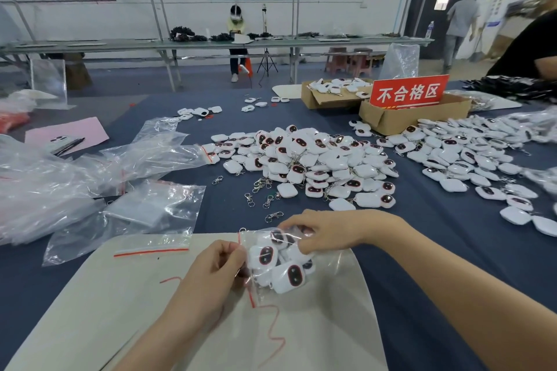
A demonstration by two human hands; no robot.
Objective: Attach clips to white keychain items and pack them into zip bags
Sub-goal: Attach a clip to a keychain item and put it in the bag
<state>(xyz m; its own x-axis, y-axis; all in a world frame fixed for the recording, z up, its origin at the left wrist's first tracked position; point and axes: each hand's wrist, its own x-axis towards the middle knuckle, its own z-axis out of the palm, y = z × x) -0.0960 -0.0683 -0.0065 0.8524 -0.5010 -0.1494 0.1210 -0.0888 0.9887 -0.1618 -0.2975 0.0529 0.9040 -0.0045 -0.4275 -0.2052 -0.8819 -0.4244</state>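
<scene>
A clear zip bag (331,262) with a red seal strip lies on the beige mat (120,295) in front of me, holding several white keychain items (291,275) with dark red-rimmed faces. My left hand (211,274) pinches the bag's red-striped mouth edge. My right hand (325,233) grips the bag's top from the right, fingers curled over the items inside. A big heap of white keychain items (307,159) lies beyond, with loose metal clips (260,194) scattered between heap and bag.
Empty zip bags (126,190) pile up at the left, one (150,247) on the mat. Cardboard boxes (413,114) with a red sign stand at the back right, beside more white items (470,156). Pink paper (78,131) lies far left. Another person's arm (539,48) is at the right edge.
</scene>
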